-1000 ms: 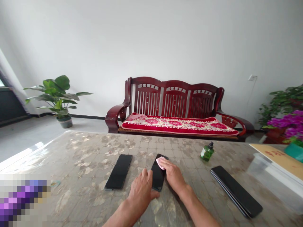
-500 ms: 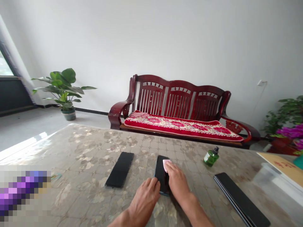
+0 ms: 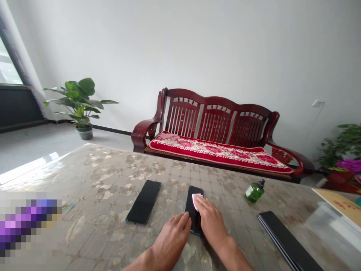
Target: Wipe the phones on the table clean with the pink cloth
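Observation:
In front of me a black smartphone point(image 3: 190, 201) with a bluish edge lies flat on the table. My left hand point(image 3: 175, 235) grips its lower left edge, fingers closed together. Over the screen, my right hand point(image 3: 212, 220) is closed on a small pink cloth point(image 3: 196, 199) and presses it against the glass. Its fingers cover part of the phone's right side. To the left lies a second black smartphone point(image 3: 143, 202), touched by neither hand.
A green bottle with a black top point(image 3: 255, 191) stands on the right of the patterned table point(image 3: 109, 199). Nearer me is a long black object point(image 3: 287, 239), beside a clear plastic box point(image 3: 324, 220). A pixelated purple patch covers the lower left. Behind the table stands a wooden bench point(image 3: 216, 116).
My right hand has slid the pink cloth slightly down and left over the phone's screen. My left hand stays at the phone's edge. The camera view has shifted slightly.

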Demonstrator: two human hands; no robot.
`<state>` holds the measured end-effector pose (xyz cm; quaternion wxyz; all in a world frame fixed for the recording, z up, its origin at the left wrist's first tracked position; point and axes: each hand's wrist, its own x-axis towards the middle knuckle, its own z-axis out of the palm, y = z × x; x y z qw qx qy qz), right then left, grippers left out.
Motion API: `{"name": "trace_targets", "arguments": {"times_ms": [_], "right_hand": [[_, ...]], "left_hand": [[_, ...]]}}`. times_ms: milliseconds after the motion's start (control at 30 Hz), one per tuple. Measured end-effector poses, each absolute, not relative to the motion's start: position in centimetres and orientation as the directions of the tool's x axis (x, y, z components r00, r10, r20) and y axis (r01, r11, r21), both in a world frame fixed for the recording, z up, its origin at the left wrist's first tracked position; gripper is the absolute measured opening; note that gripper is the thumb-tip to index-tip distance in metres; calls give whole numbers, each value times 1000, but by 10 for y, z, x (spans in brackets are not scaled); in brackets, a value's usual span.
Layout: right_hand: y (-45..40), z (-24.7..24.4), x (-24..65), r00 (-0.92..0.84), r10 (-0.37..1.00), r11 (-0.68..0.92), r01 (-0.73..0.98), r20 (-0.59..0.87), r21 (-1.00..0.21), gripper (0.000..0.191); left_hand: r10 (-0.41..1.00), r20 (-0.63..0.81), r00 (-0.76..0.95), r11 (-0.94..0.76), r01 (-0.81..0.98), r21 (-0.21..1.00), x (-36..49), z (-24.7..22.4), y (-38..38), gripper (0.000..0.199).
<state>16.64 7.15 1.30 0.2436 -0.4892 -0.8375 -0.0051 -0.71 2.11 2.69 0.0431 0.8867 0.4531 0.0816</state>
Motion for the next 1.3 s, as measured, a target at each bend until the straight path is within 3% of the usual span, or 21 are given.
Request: {"name": "trace_targets", "arguments": {"times_ms": [167,433,700,967,1300], "right_hand": [[116,23,150,-366,837,491,831,408,-262,63],[83,21,146,-424,852,497,840,306,-218,55],[124,37,131,-409,864,489,821,293,-296,58],[79,35,141,-485,836,541,806,259,-238,55],[110,32,158,-312,904,388,887,294,-251,56]], "left_hand": [[778,167,606,-625,775,96,-10,19,21,39],[751,255,609,-652,745,142,-10,14,24,28],[750,262,608,-654,740,157,-12,10,24,30],[750,278,600,-651,744,151,-9,9,27,23],[722,302,622,-671,735,91,-12,1,28,21]]}}
